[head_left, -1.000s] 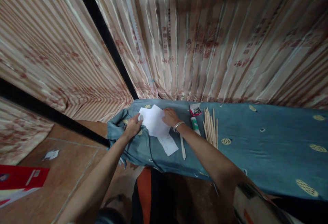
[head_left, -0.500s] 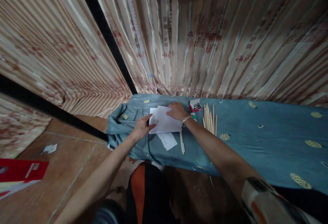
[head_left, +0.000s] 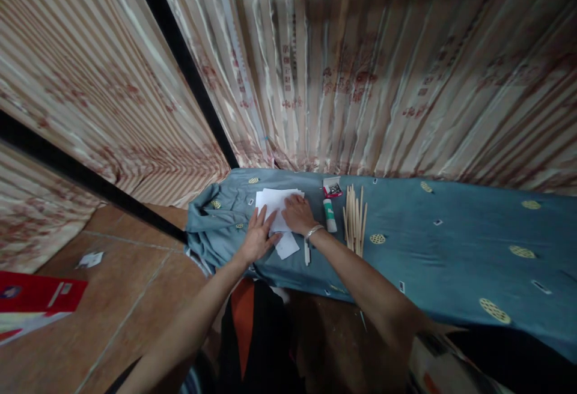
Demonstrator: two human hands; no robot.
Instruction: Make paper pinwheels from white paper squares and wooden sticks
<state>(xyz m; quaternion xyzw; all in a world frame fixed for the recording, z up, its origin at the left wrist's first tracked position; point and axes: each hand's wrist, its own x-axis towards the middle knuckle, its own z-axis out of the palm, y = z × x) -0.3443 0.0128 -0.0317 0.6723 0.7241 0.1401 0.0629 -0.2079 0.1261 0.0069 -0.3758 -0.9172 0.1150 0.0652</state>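
Note:
White sheets of paper (head_left: 280, 196) lie overlapped on the blue cloth. My left hand (head_left: 258, 236) rests on their lower left part, its fingers spread and open. Farther right, my right hand (head_left: 298, 214), with a bracelet at the wrist, presses on the paper with bent fingers slightly apart; neither hand grips anything I can see. A smaller white slip (head_left: 287, 246) with faint marks pokes out below the sheets. Beside it a white pen (head_left: 307, 252) lies partly under my right wrist. A white and green glue stick (head_left: 330, 216) lies right of my right hand.
A small red and white box (head_left: 332, 188) of dark metal bits stands behind the glue stick. Several light wooden sticks (head_left: 354, 220) lie to its right. Blue patterned cloth (head_left: 433, 250) stretches right. Curtains (head_left: 342, 69) and black poles (head_left: 184, 63) border the space; a red package (head_left: 40, 295) lies on the floor.
My left hand has moved from the paper's left edge onto its surface, fingers spreading. My right hand has come lower and leftward on the sheets, uncovering the glue stick. The view has shifted slightly.

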